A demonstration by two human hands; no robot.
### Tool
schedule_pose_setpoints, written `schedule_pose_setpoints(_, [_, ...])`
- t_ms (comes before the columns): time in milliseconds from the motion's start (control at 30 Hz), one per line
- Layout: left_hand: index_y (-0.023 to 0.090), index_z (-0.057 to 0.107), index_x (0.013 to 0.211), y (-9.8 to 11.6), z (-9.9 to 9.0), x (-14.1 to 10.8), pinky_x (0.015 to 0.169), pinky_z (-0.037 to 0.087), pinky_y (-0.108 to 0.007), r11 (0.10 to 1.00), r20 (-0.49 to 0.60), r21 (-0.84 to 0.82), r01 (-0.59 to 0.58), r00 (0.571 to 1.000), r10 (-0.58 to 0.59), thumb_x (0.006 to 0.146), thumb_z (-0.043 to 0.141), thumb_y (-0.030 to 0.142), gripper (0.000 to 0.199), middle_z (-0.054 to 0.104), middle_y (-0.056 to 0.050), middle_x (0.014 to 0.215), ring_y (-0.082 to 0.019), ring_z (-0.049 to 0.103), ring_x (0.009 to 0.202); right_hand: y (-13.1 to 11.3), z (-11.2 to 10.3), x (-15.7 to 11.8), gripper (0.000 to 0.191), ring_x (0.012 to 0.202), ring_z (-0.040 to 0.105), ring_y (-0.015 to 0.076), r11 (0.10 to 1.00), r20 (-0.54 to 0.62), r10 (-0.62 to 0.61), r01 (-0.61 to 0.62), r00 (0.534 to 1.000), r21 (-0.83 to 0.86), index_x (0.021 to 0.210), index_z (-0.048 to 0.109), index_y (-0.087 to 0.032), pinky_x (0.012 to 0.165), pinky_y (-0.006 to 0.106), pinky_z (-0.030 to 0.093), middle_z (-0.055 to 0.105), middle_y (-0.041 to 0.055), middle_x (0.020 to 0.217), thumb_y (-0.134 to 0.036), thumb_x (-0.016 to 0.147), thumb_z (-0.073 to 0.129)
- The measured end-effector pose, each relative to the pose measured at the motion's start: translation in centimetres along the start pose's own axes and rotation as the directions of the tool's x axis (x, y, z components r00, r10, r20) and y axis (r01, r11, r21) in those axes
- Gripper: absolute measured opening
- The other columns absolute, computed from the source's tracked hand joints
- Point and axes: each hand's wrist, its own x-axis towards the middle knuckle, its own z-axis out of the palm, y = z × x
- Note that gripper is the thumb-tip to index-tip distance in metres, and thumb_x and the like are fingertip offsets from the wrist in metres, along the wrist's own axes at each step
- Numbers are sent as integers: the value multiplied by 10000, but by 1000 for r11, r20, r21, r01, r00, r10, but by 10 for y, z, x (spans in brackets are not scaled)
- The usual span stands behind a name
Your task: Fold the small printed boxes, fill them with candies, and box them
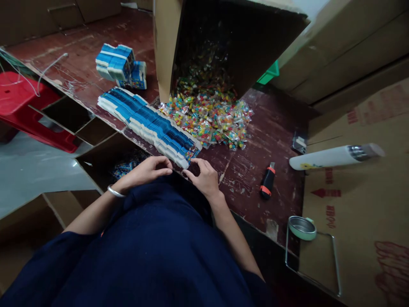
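Note:
A long row of blue and white printed packets (pixel 150 123) lies along the near edge of the dark red table. My left hand (pixel 153 169), with a silver bangle at the wrist, is beside the row's near end, fingers curved and a gap between thumb and forefinger. Close to the last packet, my right hand (pixel 204 175) has its thumb and forefinger apart, with nothing visible between them. Beyond the row, small clear bags of colourful candy (pixel 214 117) spill from a tipped cardboard box (pixel 166 51).
Bundled blue packets (pixel 116 62) sit at the back left. On the right are a box cutter (pixel 267 181), a white bottle (pixel 329 157), a metal-lined cup (pixel 302 227) and a large carton (pixel 361 204). A red stool (pixel 19 96) and open boxes (pixel 41 221) stand left.

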Motion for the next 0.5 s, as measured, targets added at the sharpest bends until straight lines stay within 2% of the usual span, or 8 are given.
schedule_pose_setpoints(133, [146,651,897,-5,11,6,781,463,-298,996,73,-89,3,997,3,900,665,418,273,675,-31,874,-161,598,800,-1,1,3,171,964,717,266,996,-4,21,-22,1000,-92,1081,692,-212,831,364,551,770,86,1027,-304,939,671])
schedule_pose_setpoints(267, [143,641,865,-5,11,6,747,442,-282,990,73,-140,19,997,-9,891,677,413,273,659,-19,833,-144,576,756,-2,0,4,250,991,708,280,995,4,4,-3,1000,-97,1095,696,-207,832,369,542,769,93,1056,-369,907,725])
schedule_pose_setpoints(400, [146,644,849,-9,13,7,731,440,-275,986,73,-169,7,997,5,884,687,410,270,663,-20,817,-142,574,744,-2,-2,4,169,959,709,260,994,13,16,-15,1000,-108,1078,700,-228,815,348,529,773,81,1016,-324,940,680])
schedule_pose_setpoints(500, [139,656,851,-12,16,8,727,446,-267,983,82,-184,-5,996,20,883,688,385,250,671,-24,817,-139,578,745,-2,-3,4,251,987,706,271,995,11,21,-20,1000,-100,1090,692,-235,823,352,528,774,80,1033,-399,905,736])
